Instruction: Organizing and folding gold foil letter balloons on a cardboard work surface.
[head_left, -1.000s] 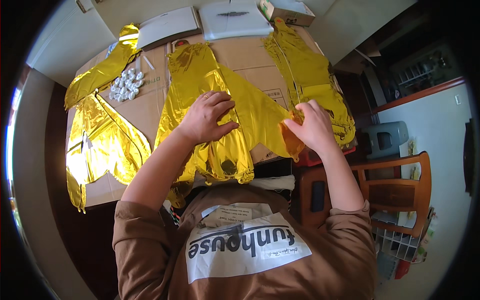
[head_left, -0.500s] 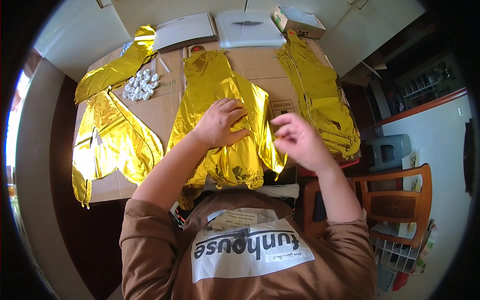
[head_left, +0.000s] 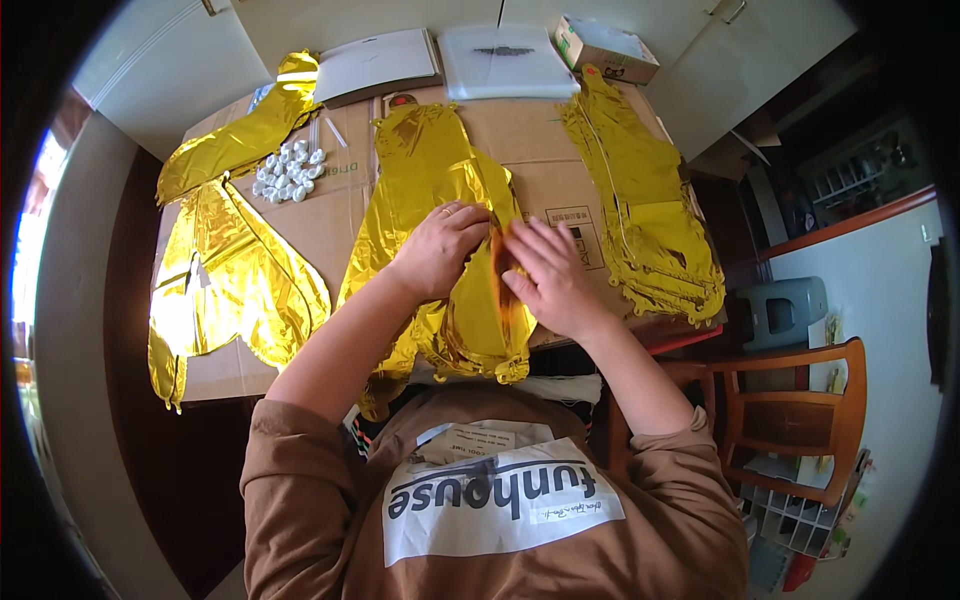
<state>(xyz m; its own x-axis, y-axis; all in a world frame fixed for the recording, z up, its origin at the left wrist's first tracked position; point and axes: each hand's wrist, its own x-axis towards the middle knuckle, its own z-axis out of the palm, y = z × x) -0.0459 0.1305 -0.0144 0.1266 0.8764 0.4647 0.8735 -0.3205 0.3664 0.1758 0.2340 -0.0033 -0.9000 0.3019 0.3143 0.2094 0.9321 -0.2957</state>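
Note:
A deflated gold foil balloon (head_left: pixel 428 150) lies in front of me on the cardboard, its lower end reaching the near edge. My left hand (head_left: pixel 440 252) is on the middle of it, fingers bent down over a raised fold and closed on the foil. Against the right side of that fold rests my right hand (head_left: pixel 556 275), its fingers stretched out and somewhat apart. The foil between the two hands stands up in a crease with an orange reflection. What lies under my left fingertips is hidden.
More flat gold foil balloons lie at left (head_left: pixel 235 285) and in a stack at right (head_left: pixel 650 215). Small white pieces (head_left: pixel 288 172) are heaped at the far left. A pale box (head_left: pixel 378 65), a clear plastic sheet (head_left: pixel 505 65) and a small carton (head_left: pixel 607 50) line the back. A wooden chair (head_left: pixel 790 405) stands right.
My right hand has moved left onto the balloon. The foil's right-hand flap has been pushed inward and up into a fold. My left fingers have bent over its edge.

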